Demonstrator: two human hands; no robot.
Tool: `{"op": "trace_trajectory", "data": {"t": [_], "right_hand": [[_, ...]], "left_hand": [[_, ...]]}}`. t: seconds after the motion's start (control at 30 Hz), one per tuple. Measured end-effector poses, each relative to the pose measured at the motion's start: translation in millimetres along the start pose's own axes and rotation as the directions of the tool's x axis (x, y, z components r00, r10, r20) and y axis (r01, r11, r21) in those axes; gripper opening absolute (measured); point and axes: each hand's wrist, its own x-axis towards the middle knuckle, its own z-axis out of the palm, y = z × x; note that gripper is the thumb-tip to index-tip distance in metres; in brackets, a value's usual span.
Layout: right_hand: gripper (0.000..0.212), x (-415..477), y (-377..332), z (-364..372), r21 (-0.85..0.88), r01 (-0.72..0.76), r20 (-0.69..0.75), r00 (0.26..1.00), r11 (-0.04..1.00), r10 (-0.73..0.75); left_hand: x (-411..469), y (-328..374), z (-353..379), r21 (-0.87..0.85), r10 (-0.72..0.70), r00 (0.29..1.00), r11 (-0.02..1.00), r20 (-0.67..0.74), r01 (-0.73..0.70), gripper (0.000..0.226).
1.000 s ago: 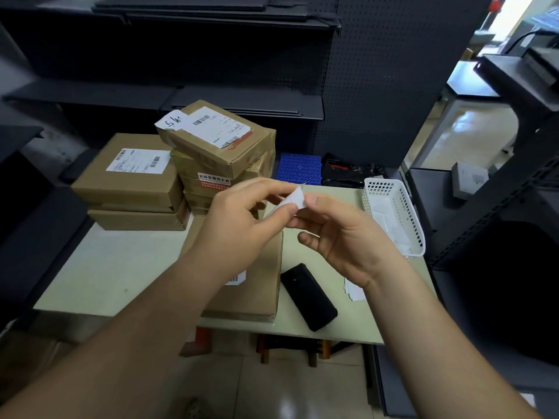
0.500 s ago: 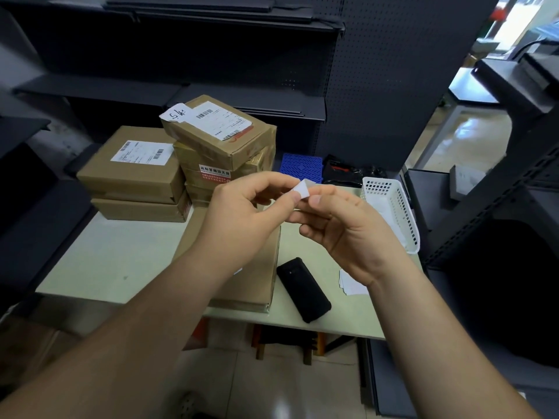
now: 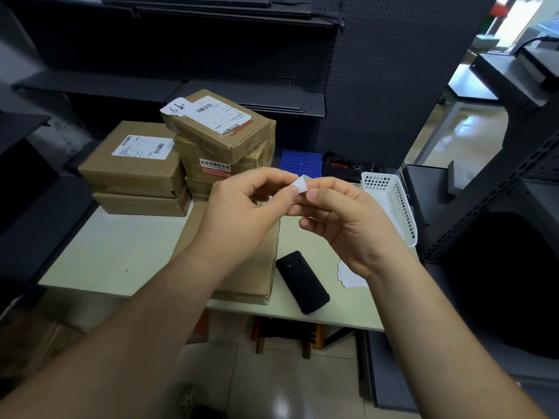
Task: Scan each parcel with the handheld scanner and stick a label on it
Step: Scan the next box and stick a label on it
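A small white label [image 3: 301,185] is pinched between the fingertips of my left hand [image 3: 242,210] and my right hand [image 3: 341,219], raised above the table. Below my left forearm lies a flat brown parcel [image 3: 257,267], mostly hidden. The black handheld scanner [image 3: 302,281] lies on the table just right of that parcel, untouched. A stack of brown parcels [image 3: 217,140] with printed labels rises behind my hands, and two more stacked parcels [image 3: 133,167] sit to its left.
A white perforated basket [image 3: 393,204] stands at the table's right edge. Loose white paper slips [image 3: 351,275] lie near the scanner. A blue plastic piece [image 3: 301,163] and a black object [image 3: 341,167] sit at the back. Dark shelving surrounds the pale table [image 3: 121,252].
Both hands stay together on the label, which now shows less of itself between the fingertips. The view has shifted slightly; nothing on the table has moved.
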Motion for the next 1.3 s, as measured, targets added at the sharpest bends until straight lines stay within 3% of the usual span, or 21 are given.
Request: {"op": "trace_trajectory", "data": {"t": [0.67, 1.0, 1.13, 1.3], "right_hand": [[0.022, -1, -2, 13, 0.031, -0.039, -0.026, 0.999, 0.999, 0.04], [0.012, 0, -2, 11, -0.004, 0.044, -0.03, 0.999, 0.999, -0.045], [0.024, 0, -3, 8, -0.019, 0.048, -0.031, 0.998, 0.999, -0.048], [0.025, -1, -5, 7, -0.025, 0.046, -0.033, 0.998, 0.999, -0.047]], "left_hand": [[-5, 4, -8, 0.031, -0.018, 0.999, 0.999, -0.036, 0.019, 0.018], [-7, 11, -6, 0.01, -0.038, 0.999, 0.999, -0.033, 0.039, 0.015], [-6, 11, -4, 0.023, -0.032, 0.999, 0.999, -0.028, 0.033, 0.016], [-6, 11, -2, 0.03, -0.036, 0.999, 0.999, -0.017, 0.036, 0.017]]}}
